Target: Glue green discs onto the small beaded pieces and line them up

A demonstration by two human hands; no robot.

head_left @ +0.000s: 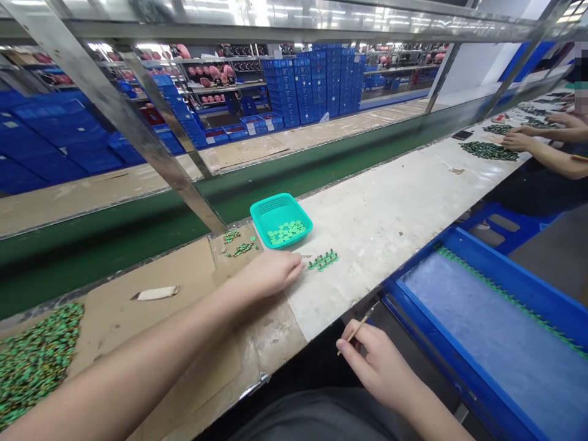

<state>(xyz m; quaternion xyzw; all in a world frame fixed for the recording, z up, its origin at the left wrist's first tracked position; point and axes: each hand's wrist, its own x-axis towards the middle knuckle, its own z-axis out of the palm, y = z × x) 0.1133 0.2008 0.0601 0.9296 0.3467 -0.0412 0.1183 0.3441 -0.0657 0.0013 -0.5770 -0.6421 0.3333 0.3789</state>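
My left hand point(278, 271) is over the worktable with its fingers curled together. Whatever its fingertips hold, if anything, is too small to make out. Just right of them, small green discs point(323, 263) stand in short rows, with a dark brown piece upright on them. My right hand point(374, 361) is in front of the table edge, pinching a thin wooden stick point(356, 334) that slants up to a small pale tip. Behind my left hand sits a turquoise basket point(281, 205) with loose light green discs point(287, 231) on its bottom.
Small green-and-brown pieces form a large pile point(34, 355) at left and small clusters point(241, 248) beside the basket. A white-wrapped pointed tool point(156, 293) lies on cardboard. At right stands a blue tray point(459, 236) with a green row inside. Other people's hands point(519, 139) work farther along.
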